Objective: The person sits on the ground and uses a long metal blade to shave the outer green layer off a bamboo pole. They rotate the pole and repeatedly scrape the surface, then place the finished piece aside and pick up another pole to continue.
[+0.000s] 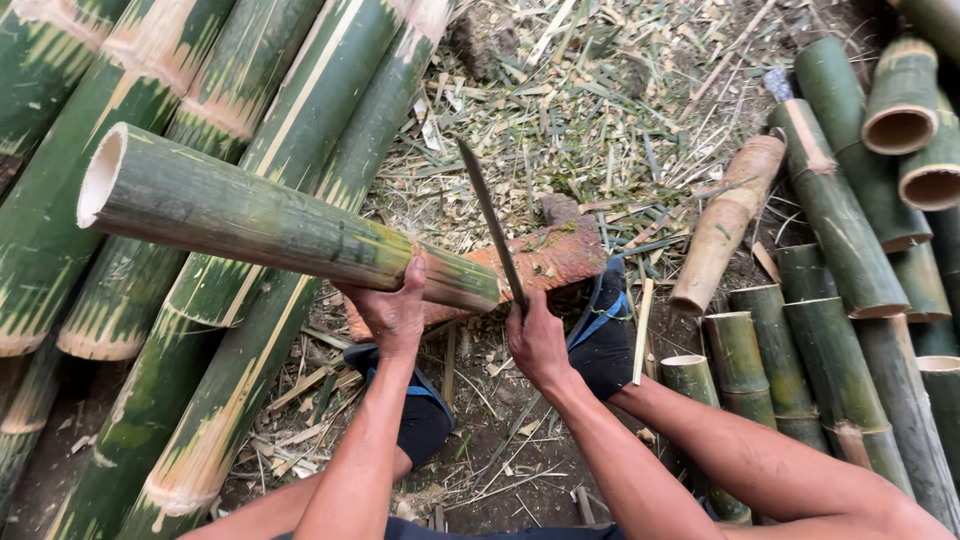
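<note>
Bare earth strewn with bamboo chips and slivers (600,110) fills the ground here, with cut bamboo heaped on both sides. Centre of the frame, a green bamboo pole (270,222) lies nearly level, its hollow pale end pointing to the upper left and its other end resting on a reddish-brown chopping log (545,262) at mid-frame.

Left hand (392,312) comes up from below, fingers wrapped around the pole's underside and thumb pressed against its near face, a firm grip close to the resting end. Right hand (537,342) is closed tight around the handle of a long dark machete (493,225), blade rising toward the upper middle of the frame, just beside the pole's cut end and crossing in front of the log.

Below the hands, two feet in dark sandals with blue straps (603,335) sit on the dirt, one under each forearm.

Further out, long green bamboo culms (300,120) slant across the left half, from top centre down to the lower left corner. On the right, short cut bamboo sections (835,330) stand and lean in a cluster, several showing hollow round ends in the upper right corner, and one dry tan bamboo piece (725,222) lies angled among them.
</note>
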